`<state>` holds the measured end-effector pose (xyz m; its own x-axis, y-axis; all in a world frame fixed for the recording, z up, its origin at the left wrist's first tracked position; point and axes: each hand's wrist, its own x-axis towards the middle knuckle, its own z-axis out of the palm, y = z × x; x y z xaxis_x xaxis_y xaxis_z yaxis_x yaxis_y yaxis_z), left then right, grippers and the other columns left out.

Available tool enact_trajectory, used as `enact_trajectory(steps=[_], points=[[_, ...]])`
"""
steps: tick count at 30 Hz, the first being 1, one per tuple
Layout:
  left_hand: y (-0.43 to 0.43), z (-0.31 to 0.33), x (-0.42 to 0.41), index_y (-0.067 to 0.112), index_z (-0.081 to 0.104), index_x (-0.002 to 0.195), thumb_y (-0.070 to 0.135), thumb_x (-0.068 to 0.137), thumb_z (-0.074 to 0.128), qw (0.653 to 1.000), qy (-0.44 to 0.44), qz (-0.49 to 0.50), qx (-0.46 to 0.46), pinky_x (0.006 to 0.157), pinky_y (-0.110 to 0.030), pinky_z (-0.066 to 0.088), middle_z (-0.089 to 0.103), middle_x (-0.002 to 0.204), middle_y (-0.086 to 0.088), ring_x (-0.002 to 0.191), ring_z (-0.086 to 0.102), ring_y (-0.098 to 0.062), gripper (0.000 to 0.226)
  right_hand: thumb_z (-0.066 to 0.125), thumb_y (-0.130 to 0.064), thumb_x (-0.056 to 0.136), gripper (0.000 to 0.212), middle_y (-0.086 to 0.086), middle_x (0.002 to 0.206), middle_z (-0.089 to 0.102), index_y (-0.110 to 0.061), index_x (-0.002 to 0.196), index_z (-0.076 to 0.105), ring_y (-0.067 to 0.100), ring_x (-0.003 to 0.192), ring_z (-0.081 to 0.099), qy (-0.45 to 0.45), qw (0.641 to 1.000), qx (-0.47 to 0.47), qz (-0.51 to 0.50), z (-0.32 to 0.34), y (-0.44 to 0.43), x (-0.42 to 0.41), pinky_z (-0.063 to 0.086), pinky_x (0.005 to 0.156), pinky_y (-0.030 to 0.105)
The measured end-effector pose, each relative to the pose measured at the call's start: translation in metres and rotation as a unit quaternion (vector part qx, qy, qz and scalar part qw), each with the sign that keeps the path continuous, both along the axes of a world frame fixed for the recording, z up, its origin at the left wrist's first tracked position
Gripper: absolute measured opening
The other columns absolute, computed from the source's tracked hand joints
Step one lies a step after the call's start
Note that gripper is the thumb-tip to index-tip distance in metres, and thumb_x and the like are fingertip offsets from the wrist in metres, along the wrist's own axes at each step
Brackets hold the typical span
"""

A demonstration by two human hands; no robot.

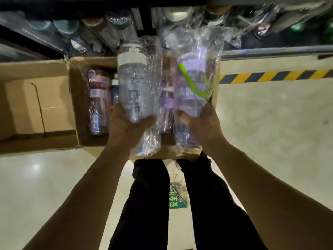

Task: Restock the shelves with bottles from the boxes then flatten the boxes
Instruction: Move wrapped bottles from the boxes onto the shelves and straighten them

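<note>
Left hand (126, 127): curled round the lower part of the grey bottle (134, 83), with the thumb laid across its front; nothing else is held.
Right hand (201, 123): closed round the lower part of the purple bottle (191, 98), fingers on either side of it.
Grey bottle: clear grey with a white lid, wrapped in crinkled clear plastic; held over the box (77, 98), lid pointed far, towards the shelf (270, 49).
Purple bottle: also wrapped in plastic, with a green strap (194, 85) across it — held just right of the grey bottle, over the right side of the box.
Box: open cardboard, on the floor just in front of the legs (147, 195); a pink bottle (99, 98) is seen lying at its left side, and a small purple one (166, 103) shows between the two held bottles.
Left box (27, 105): open, touching the first box on its left.
Shelf: at the far edge, dark, packed with wrapped bottles (108, 27) — details are blurred.
Floor: pale and glossy; a yellow-and-black stripe (270, 75) is painted at far right, and a green sticker (177, 197) lies between the legs.
</note>
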<state>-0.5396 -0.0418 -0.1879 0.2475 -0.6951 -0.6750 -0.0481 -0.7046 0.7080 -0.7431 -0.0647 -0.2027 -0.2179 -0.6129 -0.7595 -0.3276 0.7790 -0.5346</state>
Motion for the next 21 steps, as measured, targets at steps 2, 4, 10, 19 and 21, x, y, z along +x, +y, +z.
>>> enact_trajectory(steps=[2,4,10,19,21], points=[[-0.003,0.046,0.003,0.03,0.055,0.12,0.003,0.077,0.088,1.0,-0.004,-0.003,-0.017,0.064,-0.016,0.058,0.071,0.11,0.007,0.09,0.073,0.003,0.061,0.086,-0.058,0.062,0.086,-0.007,0.118,0.069,-0.019,0.133,0.057,0.019,0.103,0.068,0.003,1.0,-0.03,0.008,0.045,-0.003,-0.001,0.057,0.086,0.039],[-0.007,0.096,0.007,0.017,0.053,0.136,-0.004,0.078,0.085,0.999,0.022,0.002,-0.04,0.078,-0.033,0.064,0.07,0.126,-0.006,0.108,0.073,-0.014,0.069,0.088,-0.049,0.07,0.077,-0.003,0.117,0.07,-0.014,0.132,0.058,0.019,0.1,0.068,-0.004,0.998,-0.065,0.008,0.095,-0.007,0.0,0.058,0.084,0.036],[-0.006,0.256,0.018,0.023,0.058,0.135,0.019,0.066,0.088,0.994,-0.034,-0.006,-0.104,0.091,-0.037,0.062,0.069,0.126,-0.001,0.112,0.069,-0.011,0.075,0.084,-0.006,0.082,0.061,0.012,0.116,0.073,-0.004,0.135,0.054,0.015,0.091,0.074,-0.083,0.981,-0.173,-0.041,0.265,-0.003,0.014,0.058,0.074,0.027],[0.013,0.447,0.045,0.032,0.045,0.128,0.016,0.073,0.093,0.977,-0.065,-0.028,-0.2,0.06,-0.006,0.052,0.058,0.122,0.007,0.098,0.065,0.009,0.075,0.087,-0.026,0.083,0.056,-0.011,0.116,0.07,-0.027,0.13,0.056,0.01,0.105,0.071,-0.076,0.955,-0.28,-0.067,0.482,0.025,0.014,0.061,0.09,0.05],[0.007,0.485,0.045,0.04,0.046,0.125,0.014,0.072,0.093,0.965,-0.063,-0.039,-0.251,0.063,-0.004,0.051,0.06,0.118,0.014,0.097,0.064,0.016,0.076,0.086,-0.028,0.084,0.056,-0.008,0.119,0.069,-0.029,0.13,0.055,0.016,0.108,0.071,-0.081,0.944,-0.316,-0.057,0.517,0.023,0.009,0.06,0.089,0.057]])
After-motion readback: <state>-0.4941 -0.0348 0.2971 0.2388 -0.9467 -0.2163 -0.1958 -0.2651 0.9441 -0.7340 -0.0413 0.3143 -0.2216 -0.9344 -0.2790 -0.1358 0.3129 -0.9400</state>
